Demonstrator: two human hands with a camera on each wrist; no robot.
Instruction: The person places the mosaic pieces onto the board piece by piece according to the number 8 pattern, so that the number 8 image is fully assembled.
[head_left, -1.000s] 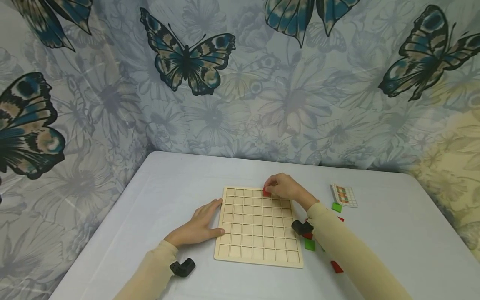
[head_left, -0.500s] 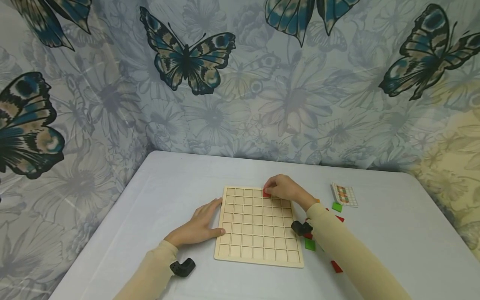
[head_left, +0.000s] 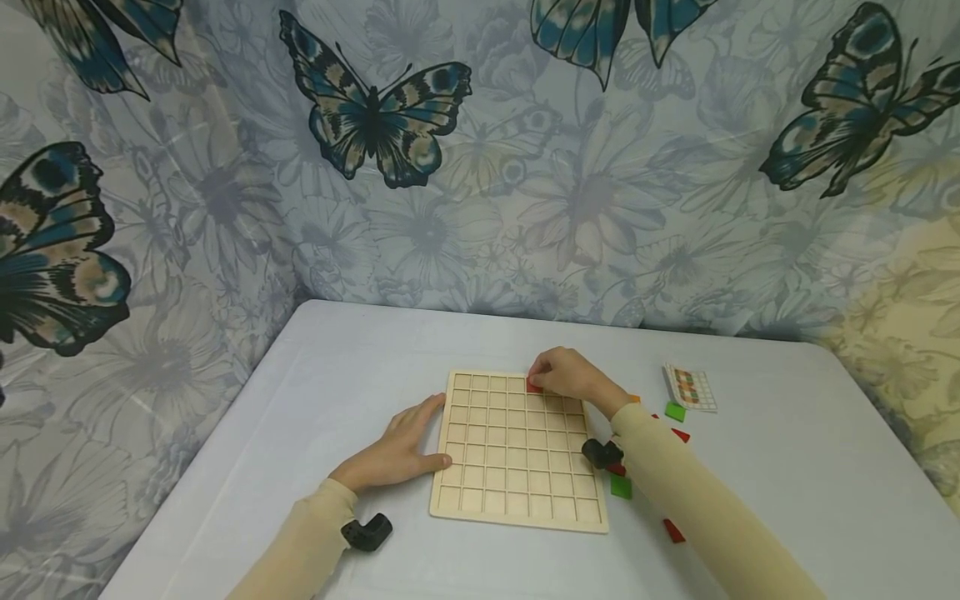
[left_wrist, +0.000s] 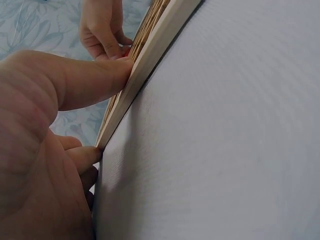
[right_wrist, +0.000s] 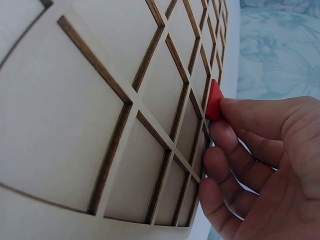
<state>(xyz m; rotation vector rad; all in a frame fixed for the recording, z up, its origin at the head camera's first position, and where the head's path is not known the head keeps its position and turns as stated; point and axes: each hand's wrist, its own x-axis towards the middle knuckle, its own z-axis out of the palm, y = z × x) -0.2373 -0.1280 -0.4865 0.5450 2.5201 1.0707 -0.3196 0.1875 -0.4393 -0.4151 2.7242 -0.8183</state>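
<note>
A pale wooden grid board lies flat on the white table. My right hand is at its far edge, pinching a small red tile between thumb and index finger. In the head view the tile covers part of a far-row cell; whether it sits fully inside the recess I cannot tell. Along the board's left side rests my left hand, fingers extended. Its thumb lies on the board's rim in the left wrist view, and another fingertip touches the side.
Right of the board are green tiles, red pieces and a bit of orange, some partly behind the right sleeve. Farther back lies a stack of pattern cards. Butterfly-printed cloth hangs behind the table.
Both hands stay almost in place, the right one still at the same far-row cell with the red tile. The right forearm has shifted slightly, uncovering an orange piece and more red beside the sleeve.
</note>
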